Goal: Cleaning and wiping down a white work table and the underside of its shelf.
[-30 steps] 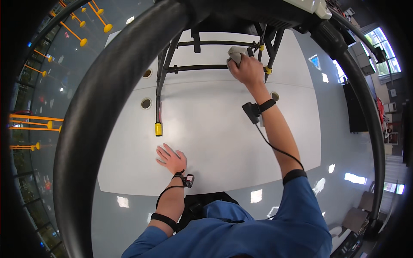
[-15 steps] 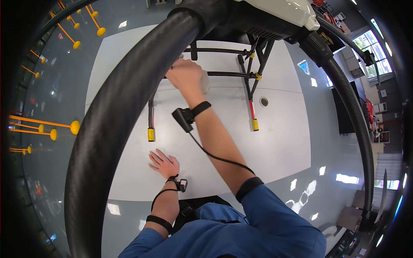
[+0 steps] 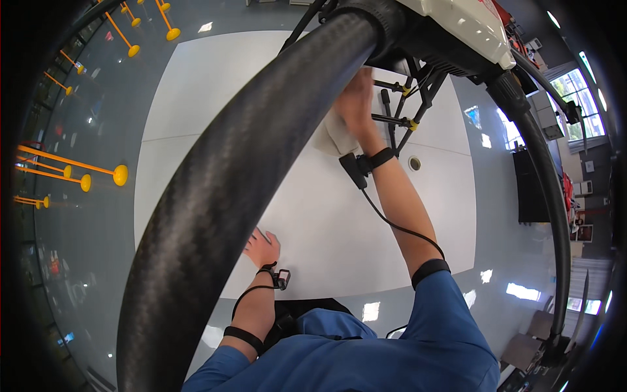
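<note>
A large drone with a white-and-black body (image 3: 457, 29) stands over the white table. Its thick black carbon-fibre arm (image 3: 222, 170) runs diagonally across the view. My right hand (image 3: 356, 104) is closed on a pale cloth (image 3: 337, 136) beside the underside of that arm; some fingertips are hidden behind the tube. Close to this hand is the black landing gear (image 3: 392, 120) with yellow joints. My left hand (image 3: 264, 248) lies on the table with fingers spread, partly covered by the drone arm, and holds nothing.
A small round roll or ring (image 3: 414, 163) sits on the white table (image 3: 366, 242), right of my right hand. The drone's other black arm (image 3: 548, 176) curves down the right side. Yellow poles with round ends (image 3: 85, 183) stand on the grey floor at left.
The drone's near arm and body appear farther right in view. My right hand has shifted right with the cloth, which shows more. The yellow-tipped leg ends are now hidden.
</note>
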The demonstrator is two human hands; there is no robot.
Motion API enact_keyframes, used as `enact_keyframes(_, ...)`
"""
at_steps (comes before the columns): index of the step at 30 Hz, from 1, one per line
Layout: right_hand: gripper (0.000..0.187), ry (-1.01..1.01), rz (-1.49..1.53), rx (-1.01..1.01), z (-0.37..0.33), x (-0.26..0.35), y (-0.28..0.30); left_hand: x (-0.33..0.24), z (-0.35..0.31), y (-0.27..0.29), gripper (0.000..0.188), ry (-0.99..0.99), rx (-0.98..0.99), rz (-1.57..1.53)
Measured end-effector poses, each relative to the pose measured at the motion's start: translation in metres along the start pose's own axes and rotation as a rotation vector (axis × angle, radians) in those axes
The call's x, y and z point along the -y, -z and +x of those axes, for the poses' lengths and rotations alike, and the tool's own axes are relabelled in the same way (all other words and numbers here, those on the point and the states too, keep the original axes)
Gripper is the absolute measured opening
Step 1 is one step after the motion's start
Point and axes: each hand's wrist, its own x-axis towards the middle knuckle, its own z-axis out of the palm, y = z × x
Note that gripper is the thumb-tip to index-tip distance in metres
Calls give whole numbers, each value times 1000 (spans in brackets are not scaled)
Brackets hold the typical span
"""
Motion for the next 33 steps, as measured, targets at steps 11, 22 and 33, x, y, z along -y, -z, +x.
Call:
enact_keyframes(11,34,-508,532,555,50,21,-54,-3,-8,13,71,-121,-19,-173)
enact_keyframes(22,32,-290,310,1096,49,-42,36,16,-2,-17,73,-375,-656,317)
enact_keyframes(33,31,-485,154,697,-22,-75,44,4,-2,-16,72,-121,-210,65)
